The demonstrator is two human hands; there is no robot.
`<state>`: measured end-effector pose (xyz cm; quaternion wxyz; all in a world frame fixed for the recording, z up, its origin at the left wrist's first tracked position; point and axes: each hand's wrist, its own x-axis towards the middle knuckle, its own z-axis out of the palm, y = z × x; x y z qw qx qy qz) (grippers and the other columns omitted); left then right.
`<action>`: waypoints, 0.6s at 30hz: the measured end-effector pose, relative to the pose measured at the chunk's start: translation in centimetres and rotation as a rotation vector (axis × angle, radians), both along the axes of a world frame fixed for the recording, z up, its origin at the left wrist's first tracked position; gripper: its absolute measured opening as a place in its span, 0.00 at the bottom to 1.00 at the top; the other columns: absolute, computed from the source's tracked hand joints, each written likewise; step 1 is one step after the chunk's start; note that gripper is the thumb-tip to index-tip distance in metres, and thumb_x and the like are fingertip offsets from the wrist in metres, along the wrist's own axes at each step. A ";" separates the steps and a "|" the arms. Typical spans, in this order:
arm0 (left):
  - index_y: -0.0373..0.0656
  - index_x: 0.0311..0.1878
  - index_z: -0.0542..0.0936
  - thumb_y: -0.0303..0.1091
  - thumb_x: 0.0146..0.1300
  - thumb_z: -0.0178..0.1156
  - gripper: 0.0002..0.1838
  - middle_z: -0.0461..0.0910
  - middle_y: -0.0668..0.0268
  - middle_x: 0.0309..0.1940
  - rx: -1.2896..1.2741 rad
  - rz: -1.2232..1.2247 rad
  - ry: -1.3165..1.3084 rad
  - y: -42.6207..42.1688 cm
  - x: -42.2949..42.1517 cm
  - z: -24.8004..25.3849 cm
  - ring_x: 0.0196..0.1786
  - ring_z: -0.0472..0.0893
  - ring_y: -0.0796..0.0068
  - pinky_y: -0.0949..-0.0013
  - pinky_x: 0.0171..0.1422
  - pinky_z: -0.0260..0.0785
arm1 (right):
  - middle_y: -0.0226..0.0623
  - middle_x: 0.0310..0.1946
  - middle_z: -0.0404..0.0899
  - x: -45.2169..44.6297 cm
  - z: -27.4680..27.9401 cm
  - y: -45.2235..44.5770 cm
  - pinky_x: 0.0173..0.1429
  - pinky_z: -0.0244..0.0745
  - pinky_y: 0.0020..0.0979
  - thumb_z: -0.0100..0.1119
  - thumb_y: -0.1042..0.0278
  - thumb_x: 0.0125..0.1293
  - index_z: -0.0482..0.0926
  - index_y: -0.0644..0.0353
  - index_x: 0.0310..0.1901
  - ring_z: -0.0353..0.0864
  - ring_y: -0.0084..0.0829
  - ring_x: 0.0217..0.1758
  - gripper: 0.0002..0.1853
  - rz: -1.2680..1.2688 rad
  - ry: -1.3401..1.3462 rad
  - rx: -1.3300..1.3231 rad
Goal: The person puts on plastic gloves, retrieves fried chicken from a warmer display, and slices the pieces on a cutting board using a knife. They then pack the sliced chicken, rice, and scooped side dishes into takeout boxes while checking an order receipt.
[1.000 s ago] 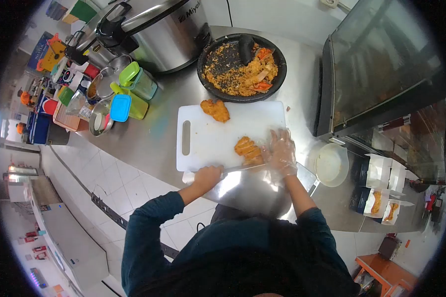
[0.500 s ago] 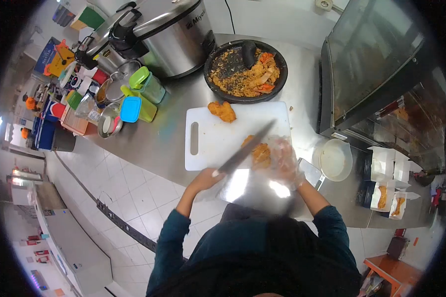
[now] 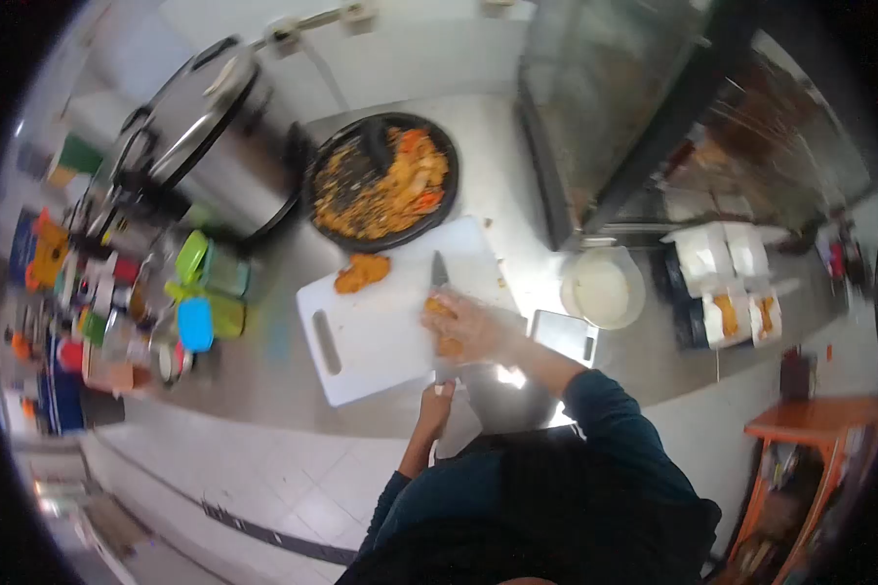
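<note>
My left hand (image 3: pixel 433 413) is closed round the handle of a knife at the near edge of the white cutting board (image 3: pixel 385 346). The knife's blade (image 3: pixel 439 270) points away from me, its middle partly hidden by my right hand. A clear plastic glove covers my right hand (image 3: pixel 480 327), whose fingers are on a piece of fried chicken (image 3: pixel 449 347) beside the blade. Some of that chicken is hidden under the fingers. Another fried chicken piece (image 3: pixel 363 274) lies apart at the board's far left.
Behind the board sits a black mortar (image 3: pixel 327 222) with orange-brown crumbled food and a pestle. A rice cooker (image 3: pixel 234 161) and lidded containers (image 3: pixel 226 273) stand left. To the right are a white bowl (image 3: pixel 603 288), a small scale (image 3: pixel 566 336), a glass cabinet (image 3: pixel 610 107) and food boxes (image 3: pixel 722 292).
My view has swung right. The knife has turned from slanting right to pointing nearly straight away from me. My right hand has moved over the chicken, close against the blade.
</note>
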<state>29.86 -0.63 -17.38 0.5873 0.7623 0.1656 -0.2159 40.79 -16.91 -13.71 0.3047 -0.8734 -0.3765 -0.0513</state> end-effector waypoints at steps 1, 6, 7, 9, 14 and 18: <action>0.35 0.28 0.74 0.42 0.56 0.52 0.16 0.71 0.68 0.17 0.020 -0.029 0.013 -1.4 0.9 0.5 0.20 0.66 0.79 0.71 0.24 0.59 | 0.50 0.59 0.52 -0.3 -0.1 -0.3 0.61 0.55 0.41 0.60 0.54 0.44 0.62 0.49 0.56 0.51 0.48 0.63 0.35 -0.068 -0.026 0.100; 0.35 0.26 0.73 0.37 0.53 0.53 0.12 0.74 0.58 0.17 0.119 -0.170 -0.356 -4.6 0.4 3.2 0.20 0.74 0.67 0.66 0.26 0.64 | 0.52 0.57 0.53 -3.7 2.5 -3.8 0.59 0.57 0.44 0.66 0.56 0.38 0.60 0.47 0.57 0.54 0.53 0.59 0.40 -0.337 -0.147 0.302; 0.35 0.26 0.74 0.36 0.53 0.53 0.11 0.75 0.56 0.18 0.140 -0.269 -0.386 -5.5 0.8 4.3 0.22 0.75 0.64 0.65 0.27 0.65 | 0.52 0.57 0.53 -4.4 3.1 -5.4 0.59 0.57 0.43 0.64 0.54 0.41 0.59 0.49 0.58 0.53 0.50 0.60 0.40 -0.385 -0.251 0.325; 0.35 0.27 0.74 0.34 0.52 0.53 0.10 0.75 0.52 0.20 0.199 -0.438 -0.449 -7.2 1.2 6.9 0.25 0.77 0.58 0.63 0.29 0.66 | 0.50 0.55 0.57 -6.9 5.0 -9.2 0.60 0.57 0.38 0.62 0.52 0.45 0.56 0.55 0.58 0.55 0.44 0.60 0.40 -0.588 -0.097 0.392; 0.40 0.37 0.73 0.39 0.51 0.56 0.14 0.75 0.51 0.21 0.115 -0.868 -0.895 -21.0 6.1 11.9 0.26 0.76 0.51 0.59 0.30 0.68 | 0.40 0.47 0.61 -10.6 6.2 -24.0 0.58 0.56 0.31 0.61 0.52 0.49 0.51 0.63 0.58 0.62 0.34 0.51 0.41 -1.028 -0.365 0.366; 0.39 0.34 0.74 0.39 0.51 0.56 0.13 0.74 0.47 0.21 -0.014 -0.911 -0.946 -36.9 9.3 15.1 0.29 0.74 0.48 0.58 0.33 0.66 | 0.35 0.32 0.68 -8.8 10.6 -37.9 0.45 0.67 0.41 0.49 0.44 0.52 0.52 0.46 0.54 0.69 0.31 0.37 0.31 -0.732 -0.030 1.581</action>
